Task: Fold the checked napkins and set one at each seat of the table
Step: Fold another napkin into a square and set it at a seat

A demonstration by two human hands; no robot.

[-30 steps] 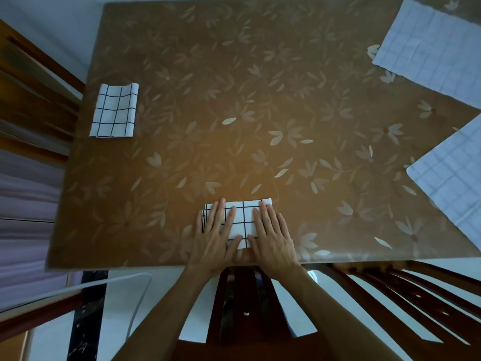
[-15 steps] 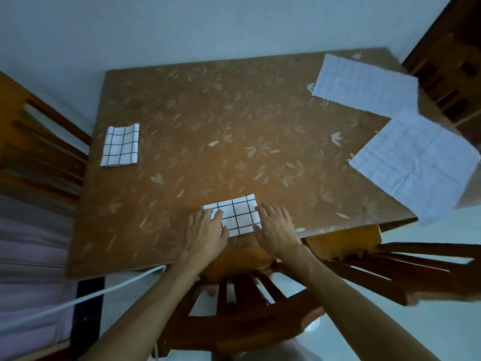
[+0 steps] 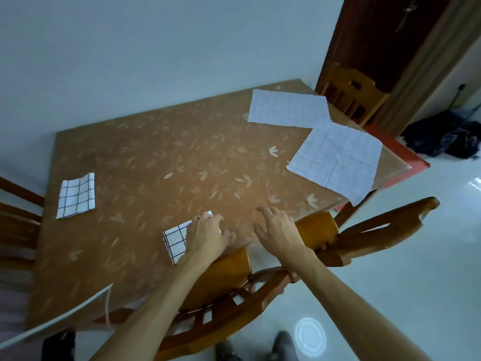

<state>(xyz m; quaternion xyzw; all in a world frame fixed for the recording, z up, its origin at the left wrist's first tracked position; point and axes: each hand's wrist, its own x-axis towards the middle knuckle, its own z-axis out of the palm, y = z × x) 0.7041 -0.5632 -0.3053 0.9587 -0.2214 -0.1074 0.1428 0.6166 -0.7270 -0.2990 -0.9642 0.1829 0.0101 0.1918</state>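
a: where's the near napkin sitting then?

b: folded small, right by the edge of the table, in front of the near chair. i'd guess that's the seat it's meant for. the left hand lies palm down on it with the fingers loosely bent. looks more like pressing it flat than pinching, and i can't see any fingers tucked under.

a: and the other hand?

b: the right hand is just beside it over bare tabletop, fingers spread, nothing in it. can't tell if the tips touch the surface.

a: how's the rest laid out?

b: the side napkin is folded and lies near the left edge by the left chair, so that seat looks sorted. two more aren't folded yet. the far flat napkin is up by the back corner near the back chair. the corner flat napkin lies at an angle, just about touching the far one, with one corner hanging off the edge.

a: room to work?

b: a wide stretch of tabletop runs between the hands and the flat ones, so a reach across meets nothing. the overhanging corner is the one to watch, a tug could slide it off. the right chair has its back close under that corner too.
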